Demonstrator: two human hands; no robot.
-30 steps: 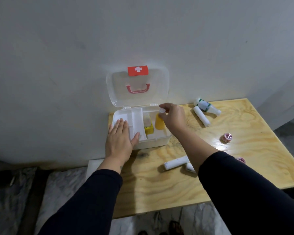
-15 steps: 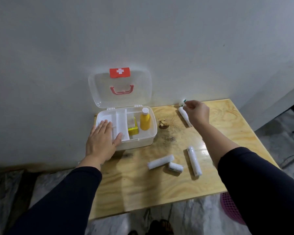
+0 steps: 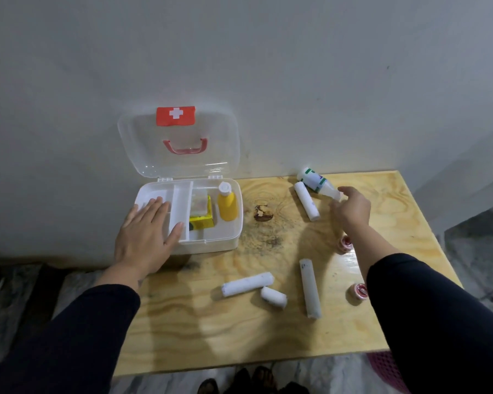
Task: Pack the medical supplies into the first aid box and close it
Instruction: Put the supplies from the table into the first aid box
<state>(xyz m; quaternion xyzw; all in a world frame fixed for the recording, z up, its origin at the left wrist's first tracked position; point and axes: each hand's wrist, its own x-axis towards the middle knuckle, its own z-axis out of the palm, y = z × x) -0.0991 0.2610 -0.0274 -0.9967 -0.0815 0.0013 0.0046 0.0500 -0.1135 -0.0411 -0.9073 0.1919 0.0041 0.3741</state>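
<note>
While our left hand [image 3: 147,237] lies flat, fingers spread and gripping nothing, on the front left corner of the white plastic first aid box [image 3: 211,245], our right hand [image 3: 352,207] reaches across the pale plywood table [image 3: 239,336] to the small white bottle with a green-banded label [image 3: 313,180]. That bottle lies on its side near the wall, and our fingertips [image 3: 342,192] are at its narrow cap end; we cannot tell whether they have closed on it or only touch it.

The box sits at the back left of the table, its clear lid [image 3: 180,143] standing open against the grey wall [image 3: 239,52], with a red label bearing a white cross [image 3: 176,115] and a red handle [image 3: 185,146] on it. Inside, in the right-hand compartment, a yellow bottle with a white cap [image 3: 227,203] stands upright, and just beside it on the left is a small yellow carton [image 3: 201,218] with something pale on top.

Outside the box, a white rolled bandage [image 3: 306,201] lies just beside the green-banded bottle. Nearer to us lie three more white rolls: a medium one [image 3: 247,284], a short one [image 3: 273,297] touching or nearly touching its end, and a long one [image 3: 310,288] to their right. Two small rolls of tape with red centres rest on the right side of the table, one [image 3: 344,243] partly hidden by our right forearm, the other [image 3: 358,291] against our dark sleeve [image 3: 439,322]. A dark brown stain [image 3: 263,213] marks the wood between the box and the bandage.
</note>
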